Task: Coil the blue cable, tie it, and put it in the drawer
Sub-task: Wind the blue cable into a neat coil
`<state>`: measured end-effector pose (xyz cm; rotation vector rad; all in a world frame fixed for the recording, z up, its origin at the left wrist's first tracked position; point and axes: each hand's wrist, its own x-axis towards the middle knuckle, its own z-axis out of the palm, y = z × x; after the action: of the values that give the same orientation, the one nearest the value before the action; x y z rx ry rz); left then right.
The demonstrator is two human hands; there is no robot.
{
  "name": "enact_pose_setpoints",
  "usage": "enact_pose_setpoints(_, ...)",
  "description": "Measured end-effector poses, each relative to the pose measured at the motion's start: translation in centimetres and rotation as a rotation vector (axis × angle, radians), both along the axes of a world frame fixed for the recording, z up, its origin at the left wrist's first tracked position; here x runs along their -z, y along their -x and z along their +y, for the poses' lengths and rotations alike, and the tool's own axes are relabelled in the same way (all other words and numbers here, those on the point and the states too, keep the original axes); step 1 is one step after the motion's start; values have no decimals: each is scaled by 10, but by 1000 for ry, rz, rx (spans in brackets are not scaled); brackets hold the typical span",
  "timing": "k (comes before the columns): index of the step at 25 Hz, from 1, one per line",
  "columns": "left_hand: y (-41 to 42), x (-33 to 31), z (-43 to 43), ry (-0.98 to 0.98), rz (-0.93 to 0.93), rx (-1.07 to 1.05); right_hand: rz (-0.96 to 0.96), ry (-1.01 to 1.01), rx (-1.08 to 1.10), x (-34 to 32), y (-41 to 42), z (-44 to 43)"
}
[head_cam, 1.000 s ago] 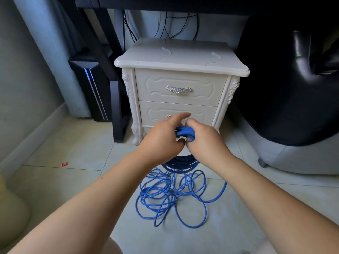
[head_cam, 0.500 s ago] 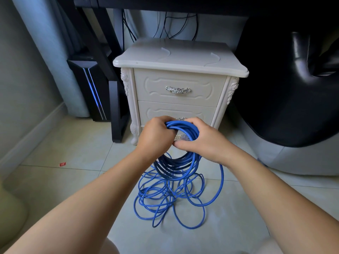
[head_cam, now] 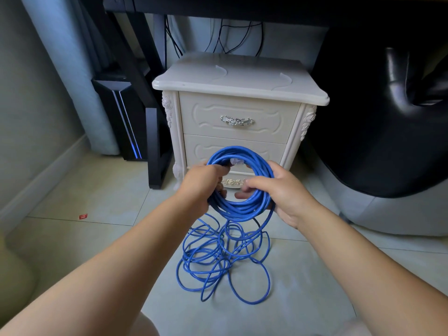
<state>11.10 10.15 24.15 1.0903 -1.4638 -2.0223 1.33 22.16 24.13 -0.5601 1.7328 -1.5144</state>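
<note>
Head: left hand (head_cam: pixel 201 185), right hand (head_cam: pixel 283 192) grip blue cable (head_cam: pixel 242 207)

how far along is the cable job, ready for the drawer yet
Partly done: several turns of the blue cable form a ring held by the left hand and right hand. In hand: the coiling itself. Left: a loose tangle lies on the floor, no tie is visible, and both nightstand drawers are closed.

No readable text, labels, brand names, numbers or signs appear on any surface or object in view.
</note>
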Motion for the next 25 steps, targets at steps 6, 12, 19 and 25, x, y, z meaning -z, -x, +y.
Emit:
enact_pose_setpoints(6, -13, -7, 2, 301, -179, 275, 271, -34, 107, 0, 6, -2)
enact_pose_setpoints(12, -11, -4, 3, 839, -154, 340, 656, -214, -10, -9, 5, -5)
enact_pose_setpoints(19, -7, -5, 0, 1035, -243, 327, 806, -154, -36, -2, -6, -11)
enact_pose_setpoints(25, 2, -7, 0, 621, -84, 15, 391, -41, 112, -7, -1, -9)
